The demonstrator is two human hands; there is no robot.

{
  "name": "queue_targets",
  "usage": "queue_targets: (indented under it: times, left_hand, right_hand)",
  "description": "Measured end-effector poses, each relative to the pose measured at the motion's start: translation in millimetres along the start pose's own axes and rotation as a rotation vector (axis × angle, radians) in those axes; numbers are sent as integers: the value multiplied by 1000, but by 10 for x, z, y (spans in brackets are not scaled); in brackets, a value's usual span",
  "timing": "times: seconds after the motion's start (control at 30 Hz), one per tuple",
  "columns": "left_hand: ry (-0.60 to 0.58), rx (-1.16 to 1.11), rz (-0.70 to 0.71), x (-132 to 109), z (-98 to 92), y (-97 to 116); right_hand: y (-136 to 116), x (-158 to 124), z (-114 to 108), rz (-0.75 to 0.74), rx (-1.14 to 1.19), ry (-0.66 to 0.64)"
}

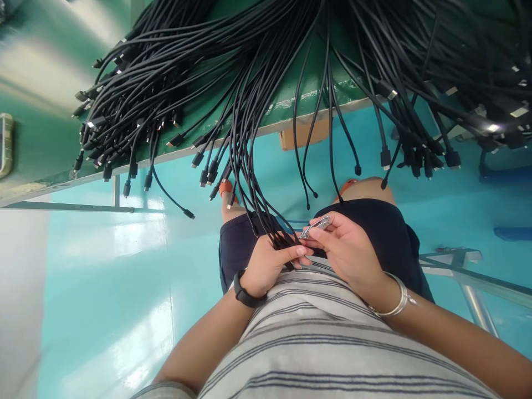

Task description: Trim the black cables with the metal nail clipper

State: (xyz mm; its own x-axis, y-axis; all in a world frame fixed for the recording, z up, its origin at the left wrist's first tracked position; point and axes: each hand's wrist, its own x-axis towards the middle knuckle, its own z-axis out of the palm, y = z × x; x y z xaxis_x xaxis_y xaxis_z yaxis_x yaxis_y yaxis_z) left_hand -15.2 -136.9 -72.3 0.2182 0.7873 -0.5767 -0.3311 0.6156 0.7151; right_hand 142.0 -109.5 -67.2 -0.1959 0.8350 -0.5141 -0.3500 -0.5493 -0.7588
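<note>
While both curled shut, left hand (270, 266) gripping black cables (253, 205), right hand (347, 249) pinching metal clippers (315, 228).

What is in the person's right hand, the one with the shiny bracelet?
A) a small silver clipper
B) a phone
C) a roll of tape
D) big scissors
A. The right hand pinches the small silver clipper, while the left hand holds the black cables.

The bundled cables (256, 100) are showing a smooth, matt black plastic sheath, while the small clippers (315, 228) are gleaming with polished metal. The floor (108, 266) is shining with glossy teal paint, and the striped shirt (316, 338) is hanging in matt woven cloth.
</note>
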Motion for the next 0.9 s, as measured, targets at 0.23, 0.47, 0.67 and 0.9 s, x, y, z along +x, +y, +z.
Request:
queue_targets:
  times: [0.23,0.47,0.67,0.9]
  left_hand:
    - [34,73,3,-26,44,50]
    - [97,197,10,-54,86,124]
    - [170,262,12,-52,98,138]
    - [183,287,21,-49,107,122]
  right_hand:
    - [-6,-32,39,-15,-26,-7]
    - [-61,-78,112,-37,-144,-24]
    - [-119,-81,126,-38,-210,-22]
    - [-112,-66,115,-33,-243,14]
